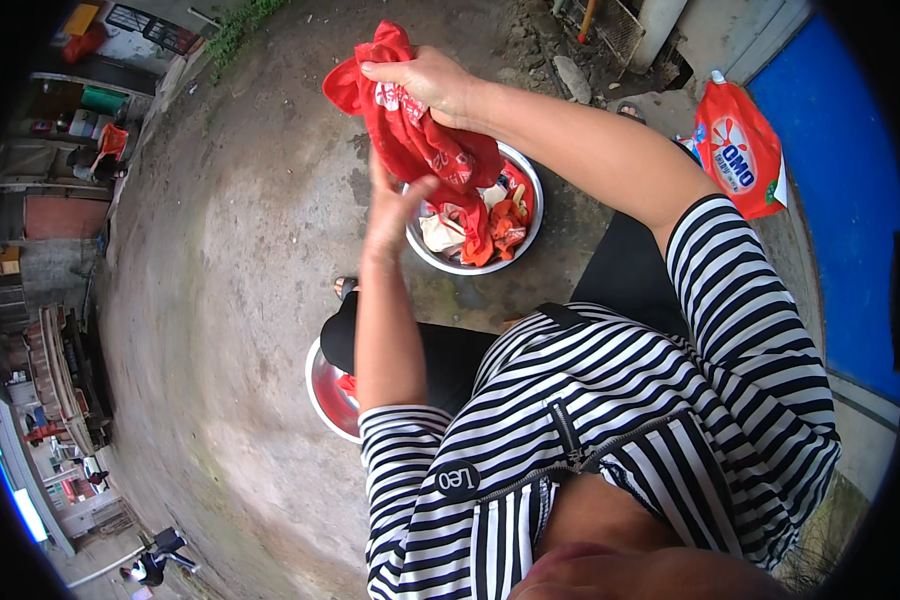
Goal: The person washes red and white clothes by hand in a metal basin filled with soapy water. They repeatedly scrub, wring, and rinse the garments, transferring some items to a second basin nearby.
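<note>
A bunched red cloth with white printing hangs from my right hand, which grips its upper part. Its lower end reaches down over a metal basin on the ground. My left hand, blurred, is beside the cloth's lower left side. Its thumb stands apart from the fingers, and the fingertips are partly hidden by the cloth. Inside the basin lie an off-white cloth, an orange-red cloth and other crumpled pieces.
A second metal basin with something red inside stands by my left leg, partly hidden. On the right, a red OMO detergent pouch rests near a blue panel. Worn concrete spreads leftward. A person is far off at lower left.
</note>
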`<move>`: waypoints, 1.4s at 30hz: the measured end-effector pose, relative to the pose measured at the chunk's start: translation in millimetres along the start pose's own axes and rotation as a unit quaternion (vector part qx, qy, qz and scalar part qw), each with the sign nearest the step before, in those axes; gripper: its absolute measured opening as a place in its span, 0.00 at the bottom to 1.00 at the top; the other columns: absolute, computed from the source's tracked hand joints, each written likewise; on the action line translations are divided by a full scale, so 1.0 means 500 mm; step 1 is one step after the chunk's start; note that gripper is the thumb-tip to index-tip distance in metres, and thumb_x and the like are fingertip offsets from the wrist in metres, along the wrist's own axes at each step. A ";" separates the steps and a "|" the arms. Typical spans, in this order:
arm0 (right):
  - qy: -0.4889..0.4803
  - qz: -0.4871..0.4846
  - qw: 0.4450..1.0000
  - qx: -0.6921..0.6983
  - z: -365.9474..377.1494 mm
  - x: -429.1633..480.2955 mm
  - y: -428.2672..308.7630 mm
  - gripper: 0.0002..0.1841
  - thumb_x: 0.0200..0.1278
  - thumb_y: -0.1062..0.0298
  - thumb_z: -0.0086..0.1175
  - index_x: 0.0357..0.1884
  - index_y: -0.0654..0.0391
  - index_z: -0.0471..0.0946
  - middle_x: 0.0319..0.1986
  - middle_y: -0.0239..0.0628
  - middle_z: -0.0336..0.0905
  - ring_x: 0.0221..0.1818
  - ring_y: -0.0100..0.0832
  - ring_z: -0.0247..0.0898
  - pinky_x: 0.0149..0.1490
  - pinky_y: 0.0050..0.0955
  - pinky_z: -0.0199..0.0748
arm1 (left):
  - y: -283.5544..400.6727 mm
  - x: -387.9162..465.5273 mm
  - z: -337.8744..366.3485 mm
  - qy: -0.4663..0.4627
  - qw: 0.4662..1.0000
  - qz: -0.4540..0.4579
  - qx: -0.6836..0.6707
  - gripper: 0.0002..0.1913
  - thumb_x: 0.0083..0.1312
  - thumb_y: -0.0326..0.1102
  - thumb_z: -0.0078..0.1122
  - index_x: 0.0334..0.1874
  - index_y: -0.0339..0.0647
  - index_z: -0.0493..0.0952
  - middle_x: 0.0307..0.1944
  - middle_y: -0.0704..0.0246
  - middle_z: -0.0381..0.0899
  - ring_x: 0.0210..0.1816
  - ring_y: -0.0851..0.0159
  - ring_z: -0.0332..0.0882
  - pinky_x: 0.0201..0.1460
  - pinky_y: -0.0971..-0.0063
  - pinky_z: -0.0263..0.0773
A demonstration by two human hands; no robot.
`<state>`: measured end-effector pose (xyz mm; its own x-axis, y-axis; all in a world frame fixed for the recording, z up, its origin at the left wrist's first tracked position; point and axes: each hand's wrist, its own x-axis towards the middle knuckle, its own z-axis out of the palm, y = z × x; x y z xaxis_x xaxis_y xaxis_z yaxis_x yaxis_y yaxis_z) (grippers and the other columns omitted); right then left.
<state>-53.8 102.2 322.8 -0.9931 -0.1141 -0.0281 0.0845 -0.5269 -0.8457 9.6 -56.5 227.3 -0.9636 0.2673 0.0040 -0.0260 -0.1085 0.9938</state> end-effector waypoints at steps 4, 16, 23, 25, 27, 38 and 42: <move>-0.020 0.009 0.990 0.141 0.013 0.007 0.021 0.09 0.65 0.62 0.65 0.37 0.55 0.79 0.31 0.36 0.83 0.29 0.29 0.80 0.36 0.33 0.80 | -0.146 -0.011 0.021 0.081 0.996 -0.012 -0.042 0.39 0.58 0.27 0.72 0.71 0.37 0.60 0.65 0.60 0.71 0.64 0.61 0.70 0.66 0.65 0.68; 0.128 0.048 0.973 0.183 -0.005 -0.128 0.294 0.06 0.62 0.68 0.63 0.37 0.58 0.81 0.36 0.36 0.84 0.35 0.29 0.82 0.43 0.31 0.82 | -0.232 -0.041 0.039 0.082 0.836 -0.075 -0.537 0.39 0.69 0.66 0.50 0.73 0.44 0.62 0.68 0.59 0.69 0.69 0.54 0.66 0.71 0.55 0.64; 0.049 -0.296 0.809 -0.505 -0.064 -0.209 0.403 0.12 0.54 0.68 0.65 0.24 0.57 0.71 0.29 0.41 0.78 0.38 0.44 0.76 0.48 0.39 0.70 | -0.313 0.022 0.020 0.060 0.807 -0.115 -0.576 0.26 0.73 0.53 0.42 0.63 0.41 0.69 0.59 0.61 0.76 0.61 0.56 0.74 0.65 0.58 0.70; 0.069 -0.048 0.808 -0.583 -0.123 -0.093 0.415 0.10 0.56 0.62 0.62 0.29 0.57 0.77 0.25 0.49 0.80 0.31 0.54 0.78 0.38 0.45 0.75 | -0.324 0.043 0.035 0.176 0.810 -0.171 -0.532 0.23 0.74 0.49 0.40 0.61 0.41 0.72 0.57 0.61 0.78 0.58 0.57 0.76 0.63 0.59 0.71; 0.207 0.007 0.828 -0.520 -0.167 0.021 0.427 0.12 0.59 0.61 0.60 0.35 0.60 0.76 0.29 0.54 0.80 0.38 0.57 0.79 0.41 0.48 0.76 | -0.328 0.061 0.040 0.189 0.829 -0.159 -0.502 0.21 0.75 0.46 0.37 0.58 0.40 0.74 0.54 0.61 0.81 0.54 0.57 0.79 0.60 0.57 0.74; -0.026 -0.139 0.806 -0.575 -0.095 -0.115 0.419 0.11 0.54 0.57 0.68 0.30 0.54 0.83 0.35 0.41 0.79 0.41 0.49 0.80 0.47 0.43 0.77 | -0.387 0.065 -0.002 0.000 0.759 -0.170 -0.628 0.15 0.73 0.47 0.49 0.49 0.43 0.75 0.40 0.66 0.79 0.42 0.61 0.78 0.51 0.65 0.77; 0.186 0.099 0.769 -0.603 -0.157 0.067 0.422 0.24 0.66 0.42 0.55 0.28 0.55 0.83 0.25 0.49 0.82 0.34 0.51 0.82 0.40 0.46 0.76 | -0.367 0.086 0.048 0.130 0.800 -0.248 -0.530 0.16 0.76 0.48 0.44 0.50 0.44 0.75 0.42 0.67 0.81 0.43 0.60 0.79 0.50 0.63 0.78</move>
<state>-75.9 53.2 101.4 -0.9440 0.2761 -0.1804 0.3227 0.6597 -0.6788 -20.7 -2.1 47.7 -0.7843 0.3364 -0.5212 -0.5008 -0.8392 0.2121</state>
